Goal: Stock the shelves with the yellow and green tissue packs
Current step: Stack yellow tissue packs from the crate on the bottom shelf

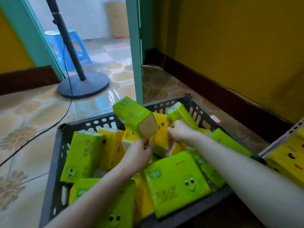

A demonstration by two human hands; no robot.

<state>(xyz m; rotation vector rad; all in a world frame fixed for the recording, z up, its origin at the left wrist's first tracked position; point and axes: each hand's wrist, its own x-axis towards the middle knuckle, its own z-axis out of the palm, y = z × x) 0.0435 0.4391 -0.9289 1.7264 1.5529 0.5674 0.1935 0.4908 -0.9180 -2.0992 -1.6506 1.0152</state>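
Observation:
A dark grey perforated crate (54, 163) on the tiled floor holds several green and yellow tissue packs, lying and leaning in a jumble. My left hand (139, 152) pinches the lower corner of a green pack (131, 116) lifted above the pile, its beige end facing me. My right hand (180, 131) reaches over the crate's middle, its fingers curled on the edge of an upright yellow pack (162, 134). A large green pack (176, 183) with a smiling face lies flat near the front. At the right edge a metal shelf rail (284, 137) shows, with yellow packs (289, 158) behind it.
A black fan stand with a round base (83, 86) stands on the floor at the left, its cable (41, 132) trailing toward me. A teal door frame (137, 63) rises just behind the crate. A blue stool (65, 45) and a cardboard box (117, 18) sit beyond the doorway.

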